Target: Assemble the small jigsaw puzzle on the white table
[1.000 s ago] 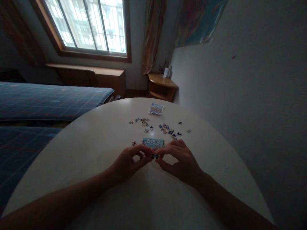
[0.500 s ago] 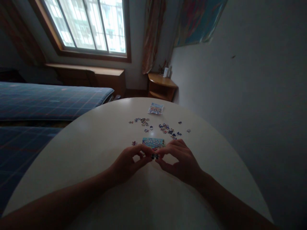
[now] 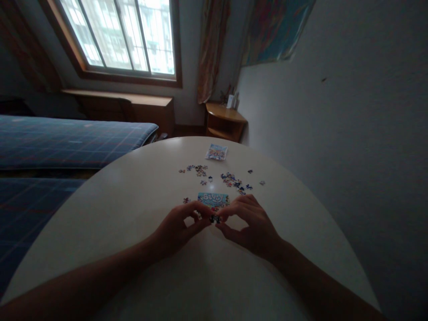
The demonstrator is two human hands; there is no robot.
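Observation:
My left hand (image 3: 177,227) and my right hand (image 3: 250,225) meet fingertip to fingertip over a white round table (image 3: 133,209). Both pinch small dark jigsaw pieces (image 3: 214,219) between thumb and forefinger, held together just above the tabletop. Right beyond the fingers lies a partly assembled puzzle strip (image 3: 213,199), light blue with lettering. Several loose puzzle pieces (image 3: 234,180) are scattered farther out, with another cluster (image 3: 199,169) to the left. A small picture card (image 3: 216,152) lies near the far edge.
A bed with a blue checked cover (image 3: 67,142) runs along the left of the table. A grey wall (image 3: 351,133) stands close on the right. A wooden corner shelf (image 3: 224,119) and a window (image 3: 123,35) are at the back.

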